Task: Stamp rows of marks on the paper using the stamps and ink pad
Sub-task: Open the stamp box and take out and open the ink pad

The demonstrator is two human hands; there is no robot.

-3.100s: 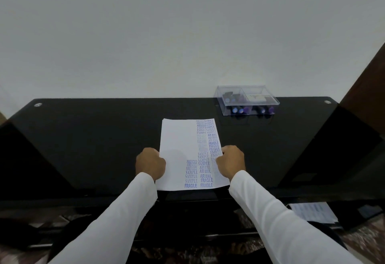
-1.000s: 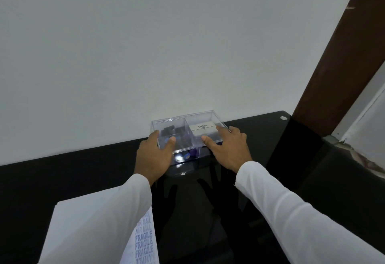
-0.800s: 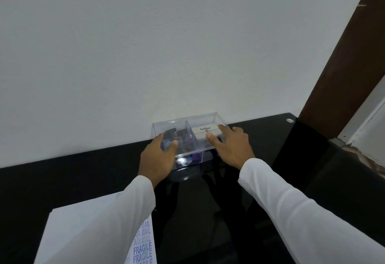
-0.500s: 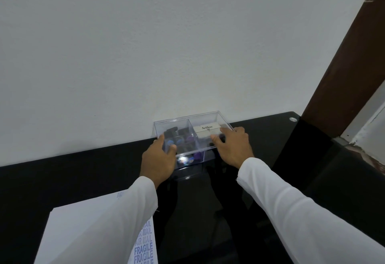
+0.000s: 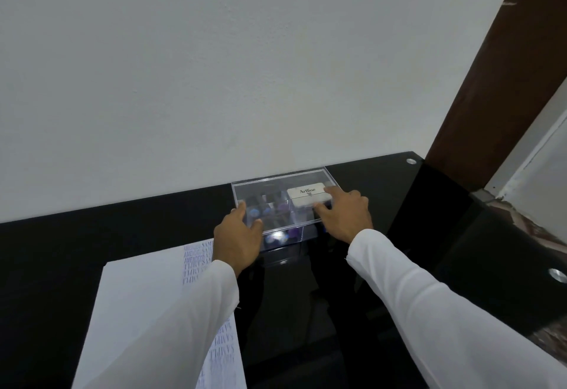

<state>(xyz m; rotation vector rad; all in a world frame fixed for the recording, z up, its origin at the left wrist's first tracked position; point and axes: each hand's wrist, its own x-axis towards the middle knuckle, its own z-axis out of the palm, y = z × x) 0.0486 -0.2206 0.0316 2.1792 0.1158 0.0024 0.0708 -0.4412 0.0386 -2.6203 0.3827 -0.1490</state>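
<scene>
A clear plastic box [image 5: 273,184] stands at the back of the black glass table [image 5: 399,198], against the wall. Inside its left half lie dark stamps with purple ends [image 5: 270,209]; the right half holds a white Artline ink pad [image 5: 308,195]. My left hand [image 5: 237,237] grips the box's left front corner, thumb on top. My right hand [image 5: 343,215] grips the right front edge, fingers on the lid over the pad. The white paper [image 5: 138,302] lies at the lower left with columns of blue stamped words along its right side, partly under my left sleeve.
A white wall rises right behind the box. A brown wooden door frame [image 5: 503,66] stands at the right. Round metal fittings [image 5: 410,161] sit near the table's right corners, where the glass ends.
Three seconds ago both hands held the paper; since then they moved to the box. Over the last second the hands have stayed on the box, shifting only slightly as the view moved.
</scene>
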